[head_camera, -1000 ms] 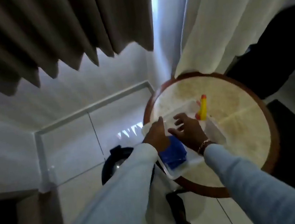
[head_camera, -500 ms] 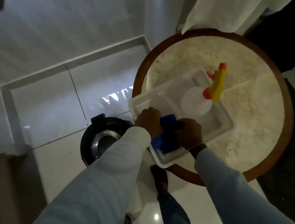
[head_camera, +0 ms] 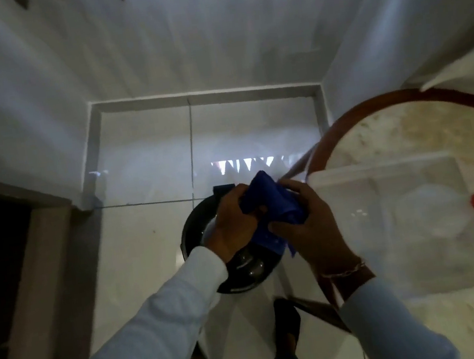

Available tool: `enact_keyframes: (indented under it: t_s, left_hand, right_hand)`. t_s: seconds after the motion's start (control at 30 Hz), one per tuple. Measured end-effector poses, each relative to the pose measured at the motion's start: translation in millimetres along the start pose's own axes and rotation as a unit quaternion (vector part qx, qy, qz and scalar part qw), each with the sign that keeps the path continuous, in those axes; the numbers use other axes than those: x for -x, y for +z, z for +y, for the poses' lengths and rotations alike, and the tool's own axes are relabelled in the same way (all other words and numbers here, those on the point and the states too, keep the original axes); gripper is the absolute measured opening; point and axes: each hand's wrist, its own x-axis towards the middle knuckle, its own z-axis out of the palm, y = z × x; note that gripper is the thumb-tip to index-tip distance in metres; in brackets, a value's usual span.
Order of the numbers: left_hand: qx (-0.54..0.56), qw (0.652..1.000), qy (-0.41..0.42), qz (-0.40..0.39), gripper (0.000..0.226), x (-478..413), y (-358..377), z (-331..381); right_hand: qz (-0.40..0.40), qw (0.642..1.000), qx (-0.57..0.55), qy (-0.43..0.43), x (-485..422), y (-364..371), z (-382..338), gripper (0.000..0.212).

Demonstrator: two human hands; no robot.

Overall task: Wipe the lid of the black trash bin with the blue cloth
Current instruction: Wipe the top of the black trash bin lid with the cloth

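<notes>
Holding the blue cloth (head_camera: 273,204) bunched between both closed hands, left hand (head_camera: 233,225) and right hand (head_camera: 306,224); half a second ago it lay in the white plastic tray (head_camera: 425,274). Cloth now hangs above the round black trash bin (head_camera: 194,231), whose glossy lid is mostly hidden. Wiping not yet begun.

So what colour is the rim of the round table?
Reddish-brown rim around a pale marbled top, seen in the head view.

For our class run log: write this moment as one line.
stage: cloth lifted | blue cloth: in both hands, above bin | black trash bin: lid unwiped
</notes>
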Motion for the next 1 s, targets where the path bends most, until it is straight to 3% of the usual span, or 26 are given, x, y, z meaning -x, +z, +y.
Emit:
enact_keyframes:
  t_s: [0.13,0.17,0.23,0.3,0.4,0.47,0.5,0.6,0.7,0.8,0.9,1.0]
  left_hand:
    - [-0.084,0.987,0.048,0.127,0.036,-27,-30,-75]
    - [-0.135,0.981,0.054,0.132,0.046,-32,-37,-96]
    - [-0.245,0.966,0.048,0.066,0.077,-39,-50,-140]
    - [-0.361,0.931,0.045,-0.030,0.113,-43,-57,-180]
    - [-0.459,0.883,0.061,-0.078,0.139,-48,-58,-217]
    - [-0.493,0.864,0.063,-0.085,0.146,-53,-57,-231]
    - [-0.504,0.857,0.065,-0.091,0.147,-54,-56,-235]
    - [-0.520,0.844,0.091,-0.092,0.149,-57,-58,-246]
    - [-0.515,0.846,0.105,-0.087,0.149,-60,-62,-252]
    - [-0.509,0.849,0.105,-0.093,0.149,-63,-63,-255]
    - [-0.498,0.858,0.091,-0.092,0.149,-60,-63,-255]
    - [-0.493,0.860,0.086,-0.095,0.149,-61,-61,-253]
  right_hand:
    - [0.133,0.991,0.025,0.005,-49,60,48,0.031]
    - [0.161,0.986,0.032,-0.015,-61,71,60,0.030]
    - [0.188,0.977,0.075,-0.073,-80,91,83,0.032]
    - [0.168,0.957,0.190,-0.143,-95,107,106,0.033]
    - [0.017,0.910,0.378,-0.170,-102,125,147,0.039]
    - [-0.085,0.892,0.428,-0.114,-87,133,176,0.052]
    - [-0.097,0.896,0.422,-0.098,-75,135,187,0.057]
    - [-0.029,0.905,0.399,-0.147,-62,137,206,0.061]
    - [-0.043,0.872,0.464,-0.152,-96,144,211,0.064]
    - [-0.044,0.866,0.480,-0.134,-113,159,226,0.063]
    - [0.012,0.870,0.475,-0.134,-80,160,248,0.061]
    - [0.015,0.865,0.484,-0.129,-30,154,274,0.063]
